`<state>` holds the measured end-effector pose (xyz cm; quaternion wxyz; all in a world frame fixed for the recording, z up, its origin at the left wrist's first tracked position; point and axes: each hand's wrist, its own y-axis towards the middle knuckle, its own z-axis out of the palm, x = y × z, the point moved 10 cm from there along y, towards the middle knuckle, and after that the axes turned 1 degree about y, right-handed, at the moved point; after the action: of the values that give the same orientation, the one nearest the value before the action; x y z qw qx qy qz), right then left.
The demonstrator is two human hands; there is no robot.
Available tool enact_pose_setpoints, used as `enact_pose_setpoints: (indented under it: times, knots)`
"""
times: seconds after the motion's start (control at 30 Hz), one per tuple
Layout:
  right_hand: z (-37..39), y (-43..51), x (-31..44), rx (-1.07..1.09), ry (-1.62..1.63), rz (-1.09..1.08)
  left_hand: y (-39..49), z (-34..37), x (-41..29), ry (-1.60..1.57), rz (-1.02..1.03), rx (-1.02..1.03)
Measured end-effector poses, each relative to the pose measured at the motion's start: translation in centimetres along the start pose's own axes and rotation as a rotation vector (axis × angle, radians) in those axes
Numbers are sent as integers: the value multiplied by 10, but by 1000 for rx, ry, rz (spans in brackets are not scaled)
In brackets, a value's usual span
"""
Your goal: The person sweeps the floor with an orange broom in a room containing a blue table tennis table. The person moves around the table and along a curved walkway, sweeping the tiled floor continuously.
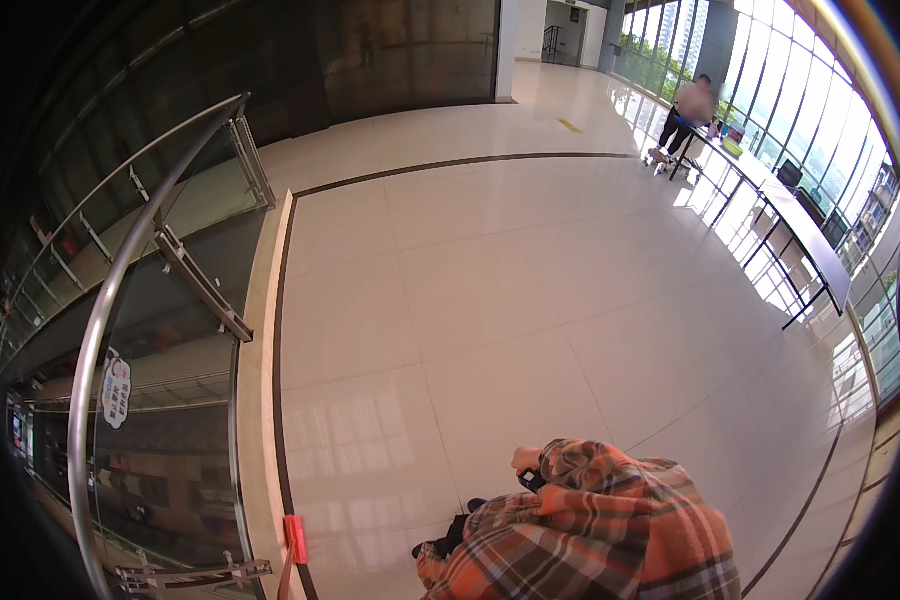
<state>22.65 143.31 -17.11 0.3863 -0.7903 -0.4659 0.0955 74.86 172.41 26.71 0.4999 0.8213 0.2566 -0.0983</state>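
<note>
My right hand (526, 459) hangs over the tiled floor, its fingers seeming curled, with a dark watch (529, 478) on the wrist. I cannot see anything in it, and its palm side is hidden. An orange plaid sleeve and shirt (607, 525) fill the lower right, above my dark shoes (450, 536). My left hand is out of view. At the bottom left, a red-bristled broom (295, 538) rests against the floor's edge strip, with its handle running out of the picture.
A steel handrail (94, 352) with glass panels borders a drop on the left. Along the windows at right runs a long white table (802, 214), bearing a green basin (732, 148) and a dark screen (789, 173). Another person (694, 105) is at its far end.
</note>
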Motion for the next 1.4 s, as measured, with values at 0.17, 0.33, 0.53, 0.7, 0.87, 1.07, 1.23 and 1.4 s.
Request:
enact_pose_setpoints:
  times: [0.17, 0.33, 0.53, 0.7, 0.87, 1.07, 1.23, 1.4]
  knots:
    - [6, -6, 12, -190, 46, -176, -18, 1, 2, 33, -98, -9]
    - [14, -12, -22, -199, 1343, 242, -11, 6, -34, 49, -105, -6]
    - [36, -20, -26, -184, 1554, 422, 1, 8, -79, -96, -92, 85]
    - [31, -27, -30, -140, 1379, 497, 7, 6, -122, -31, 145, -24]
    - [1, -41, -2, -51, 1418, 408, -4, 16, -106, -298, -77, 75]
    - [-31, -48, 14, -31, 1294, 440, -25, 21, -92, -569, -356, 178]
    - [-29, -50, 24, -34, 1285, 458, -27, 7, -89, -614, -368, 154]
    - [-22, -38, 51, -59, 1372, 440, -35, -21, -63, -698, -411, 122]
